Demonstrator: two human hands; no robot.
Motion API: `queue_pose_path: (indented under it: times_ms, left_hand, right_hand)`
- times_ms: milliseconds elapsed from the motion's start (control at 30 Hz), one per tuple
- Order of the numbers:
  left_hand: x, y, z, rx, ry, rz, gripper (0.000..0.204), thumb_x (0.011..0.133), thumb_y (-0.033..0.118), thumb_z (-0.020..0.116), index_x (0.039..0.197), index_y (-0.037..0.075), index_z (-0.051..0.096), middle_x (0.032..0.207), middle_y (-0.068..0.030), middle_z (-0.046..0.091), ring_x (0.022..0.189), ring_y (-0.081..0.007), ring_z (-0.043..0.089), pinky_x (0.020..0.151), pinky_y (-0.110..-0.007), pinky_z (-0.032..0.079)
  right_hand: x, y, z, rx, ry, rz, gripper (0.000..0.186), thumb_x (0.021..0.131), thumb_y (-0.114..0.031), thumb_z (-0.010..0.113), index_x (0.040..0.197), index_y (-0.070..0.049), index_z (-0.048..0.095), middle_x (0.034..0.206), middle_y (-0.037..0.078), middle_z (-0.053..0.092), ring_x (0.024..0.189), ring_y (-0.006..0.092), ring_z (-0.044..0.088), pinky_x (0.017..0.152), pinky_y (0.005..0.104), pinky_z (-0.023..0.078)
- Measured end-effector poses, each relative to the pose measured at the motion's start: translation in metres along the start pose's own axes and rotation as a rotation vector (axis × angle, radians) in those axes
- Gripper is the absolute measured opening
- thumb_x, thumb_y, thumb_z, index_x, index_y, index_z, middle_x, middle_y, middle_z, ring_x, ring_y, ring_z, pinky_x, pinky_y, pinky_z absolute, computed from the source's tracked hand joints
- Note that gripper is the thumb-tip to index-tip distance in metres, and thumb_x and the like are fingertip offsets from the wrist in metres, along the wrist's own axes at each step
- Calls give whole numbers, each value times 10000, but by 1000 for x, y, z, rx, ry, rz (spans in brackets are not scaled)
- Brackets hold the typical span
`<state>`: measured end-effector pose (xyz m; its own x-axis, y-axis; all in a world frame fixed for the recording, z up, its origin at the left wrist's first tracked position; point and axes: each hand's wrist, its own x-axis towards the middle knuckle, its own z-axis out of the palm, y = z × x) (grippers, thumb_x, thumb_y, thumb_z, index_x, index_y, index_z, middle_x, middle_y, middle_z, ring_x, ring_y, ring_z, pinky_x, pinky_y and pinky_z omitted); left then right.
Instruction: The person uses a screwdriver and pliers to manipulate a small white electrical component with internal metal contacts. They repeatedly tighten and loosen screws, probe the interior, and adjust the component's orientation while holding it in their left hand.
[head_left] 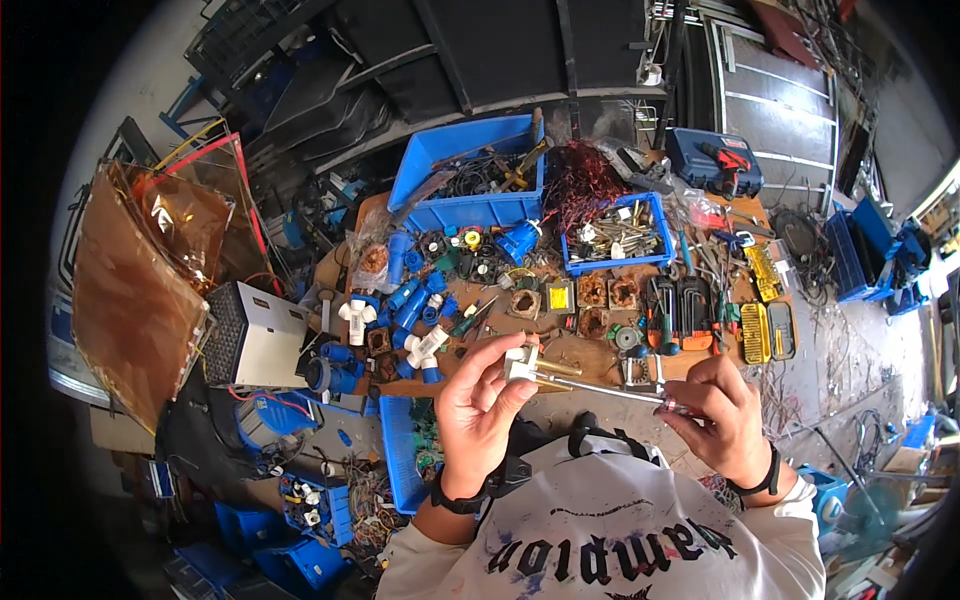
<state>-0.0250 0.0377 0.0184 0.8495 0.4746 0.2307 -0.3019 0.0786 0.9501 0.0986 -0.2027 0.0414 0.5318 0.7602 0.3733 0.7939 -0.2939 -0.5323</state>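
Observation:
My left hand [468, 420] grips a small white block-shaped fitting [519, 364] between thumb and fingers, above the near edge of the table. Brass-coloured rods stick out of the fitting to the right. My right hand [722, 415] is closed around the reddish handle of a screwdriver [612, 392]. Its long metal shaft points left, and the tip reaches the fitting or lies just beside it; I cannot tell whether it touches.
On the wooden table [560, 352] lie blue and white plastic fittings [410, 305], pliers, hex keys and a yellow bit case [755, 332]. Behind them stand a large blue crate [470, 212], a blue tray [618, 262] of metal parts and a red drill [730, 165]. Brown sheets [135, 300] lean at left.

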Motion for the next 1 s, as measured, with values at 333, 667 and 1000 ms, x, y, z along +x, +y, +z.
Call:
queue_pose_path:
  times_ms: [333,667,1000]
  left_hand:
    - [-1,-6,8,-8,-34,22,445,859,-26,663,1277,-41,512,1235,-154,586,1118,-188,577,943,-324,478]
    - [-3,-14,10,-59,-22,-11,434,877,12,658,1280,-40,506,1208,-165,612,1065,-181,601,884,-310,507]
    - [-5,-13,13,-121,0,-57,409,902,49,639,1278,-38,505,1191,-167,614,1030,-178,608,859,-333,540]
  right_hand:
    - [0,-2,-14,160,-126,92,308,801,-152,732,1073,-36,645,793,100,653,702,286,641,610,365,510]
    - [-4,-9,-13,23,-110,37,373,779,-176,750,1117,-72,636,794,52,581,659,219,623,551,331,488]
    - [-7,-6,-12,-5,50,-12,408,701,-44,770,1086,-51,635,851,77,569,724,254,595,595,356,484]
